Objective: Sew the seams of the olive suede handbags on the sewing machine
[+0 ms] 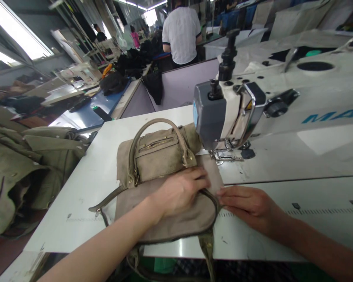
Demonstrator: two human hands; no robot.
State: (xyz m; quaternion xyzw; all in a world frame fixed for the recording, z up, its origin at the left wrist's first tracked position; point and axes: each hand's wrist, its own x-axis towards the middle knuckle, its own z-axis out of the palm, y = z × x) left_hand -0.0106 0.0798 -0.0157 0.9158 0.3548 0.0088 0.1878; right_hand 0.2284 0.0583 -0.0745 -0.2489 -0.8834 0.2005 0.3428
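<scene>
We are pressing our left hand [179,192] onto the khaki bag [157,154] on the surface [91,176], fingers [198,176] flat and spread; the outstretched fingers of our right hand [250,205] are touching its right edge.

Reaching forward with bare forearms, left hand [181,192] flat, palm down, right hand [248,205] flat just beside it.

Taupe bag [159,156] — brass zip, white table [88,184]
</scene>
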